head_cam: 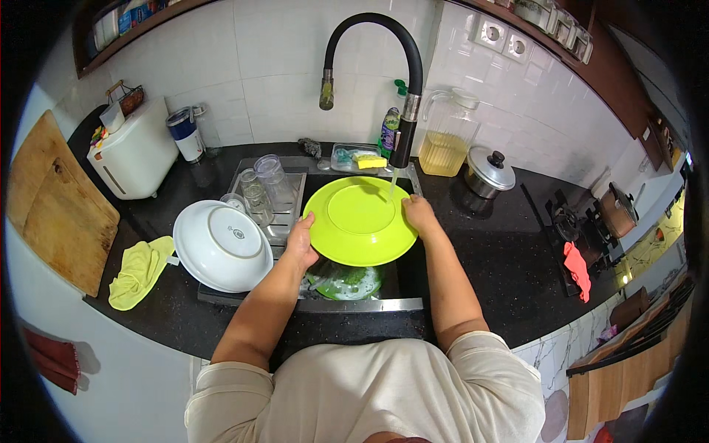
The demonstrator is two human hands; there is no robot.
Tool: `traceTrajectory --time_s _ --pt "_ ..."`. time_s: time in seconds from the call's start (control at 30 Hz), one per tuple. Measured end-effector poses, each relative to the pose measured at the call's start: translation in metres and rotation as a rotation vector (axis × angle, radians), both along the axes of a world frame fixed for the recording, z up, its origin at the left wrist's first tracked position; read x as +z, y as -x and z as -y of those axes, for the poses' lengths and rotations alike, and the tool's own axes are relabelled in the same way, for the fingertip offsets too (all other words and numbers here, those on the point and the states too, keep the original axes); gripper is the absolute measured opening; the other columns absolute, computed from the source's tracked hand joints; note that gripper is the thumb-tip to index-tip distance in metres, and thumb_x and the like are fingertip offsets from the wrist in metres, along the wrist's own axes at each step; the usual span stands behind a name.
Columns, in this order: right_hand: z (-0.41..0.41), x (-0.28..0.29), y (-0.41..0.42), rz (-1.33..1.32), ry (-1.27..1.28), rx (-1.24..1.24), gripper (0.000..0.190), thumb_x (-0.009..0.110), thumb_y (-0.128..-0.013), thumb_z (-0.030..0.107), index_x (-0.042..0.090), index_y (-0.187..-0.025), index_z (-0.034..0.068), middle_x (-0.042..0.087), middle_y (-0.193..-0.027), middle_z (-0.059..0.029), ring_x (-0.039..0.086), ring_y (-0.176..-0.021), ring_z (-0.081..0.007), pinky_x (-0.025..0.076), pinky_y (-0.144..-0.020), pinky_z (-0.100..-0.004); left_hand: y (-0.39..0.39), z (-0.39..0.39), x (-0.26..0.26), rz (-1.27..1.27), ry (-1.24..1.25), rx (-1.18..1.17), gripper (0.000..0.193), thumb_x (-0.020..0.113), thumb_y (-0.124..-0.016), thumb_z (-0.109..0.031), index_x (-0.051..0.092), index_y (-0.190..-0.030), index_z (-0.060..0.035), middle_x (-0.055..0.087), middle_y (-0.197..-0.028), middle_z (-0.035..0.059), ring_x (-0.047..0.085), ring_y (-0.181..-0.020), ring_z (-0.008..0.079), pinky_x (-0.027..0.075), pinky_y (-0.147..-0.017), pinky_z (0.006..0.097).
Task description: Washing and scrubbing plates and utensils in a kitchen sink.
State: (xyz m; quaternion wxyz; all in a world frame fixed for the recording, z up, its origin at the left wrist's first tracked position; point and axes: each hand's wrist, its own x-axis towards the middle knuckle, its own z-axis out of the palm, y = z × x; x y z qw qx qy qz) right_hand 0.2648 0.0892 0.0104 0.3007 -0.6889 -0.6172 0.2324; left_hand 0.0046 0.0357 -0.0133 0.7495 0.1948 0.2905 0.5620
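Note:
A lime-green plate [360, 221], its underside facing up, is held over the sink by both hands. My left hand [302, 242] grips its left rim, and my right hand [419, 215] grips the right rim. Water runs from the black faucet [407, 133] onto the plate's upper right part. Below it, a soapy green dish [349, 282] sits in the sink basin, partly hidden by the plate. Beside my left forearm a white bowl [221, 246] rests upside down and tilted on the steel drainboard [285, 219].
Several upturned glasses [274, 180] stand on the drainboard. Behind the sink are a yellow sponge [370, 161] and a dish soap bottle [389, 130]. A pitcher of yellowish liquid [447, 147] and a lidded pot [490, 171] stand to the right. A yellow cloth [138, 271] lies left.

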Motion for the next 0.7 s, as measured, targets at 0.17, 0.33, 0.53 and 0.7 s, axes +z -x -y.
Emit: traceTrajectory --time_s 0.17,0.33,0.53,0.7 --pt "0.021 0.009 0.036 0.392 0.101 0.117 0.051 0.031 -0.086 0.039 0.054 -0.105 -0.002 0.051 -0.106 -0.0265 0.046 -0.103 -0.0388 0.036 -0.088 -0.0400 0.001 0.003 0.001 -0.109 -0.043 0.063 0.031 0.035 -0.090 -0.023 0.043 -0.111 -0.0017 0.053 -0.105 0.0113 0.054 -0.094 0.0234 0.045 -0.082 0.0358" --pt "0.010 -0.005 0.065 0.249 0.053 0.245 0.059 0.025 -0.086 0.049 0.049 -0.114 0.003 0.041 -0.122 -0.0194 0.036 -0.115 -0.0354 0.028 -0.094 -0.0489 -0.016 0.009 0.004 -0.181 -0.124 -0.076 0.030 0.037 -0.090 -0.025 0.044 -0.110 -0.0037 0.054 -0.104 0.0094 0.055 -0.092 0.0215 0.045 -0.079 0.0345" --pt "0.040 -0.003 0.119 0.327 -0.121 0.417 0.053 0.029 -0.087 0.044 0.031 -0.129 0.012 0.025 -0.136 -0.0123 0.019 -0.127 -0.0293 0.015 -0.100 -0.0498 -0.010 0.014 0.007 -0.179 -0.137 -0.058 0.027 0.040 -0.089 -0.026 0.046 -0.107 -0.0056 0.055 -0.099 0.0078 0.055 -0.089 0.0189 0.045 -0.078 0.0320" --pt "0.041 -0.012 0.100 0.203 -0.280 0.548 0.055 0.029 -0.087 0.043 0.034 -0.127 0.005 0.029 -0.133 -0.0150 0.024 -0.124 -0.0309 0.018 -0.101 -0.0436 -0.014 0.018 0.009 -0.249 -0.172 0.066 0.027 0.041 -0.089 -0.025 0.047 -0.105 -0.0034 0.055 -0.098 0.0078 0.053 -0.089 0.0167 0.040 -0.078 0.0277"
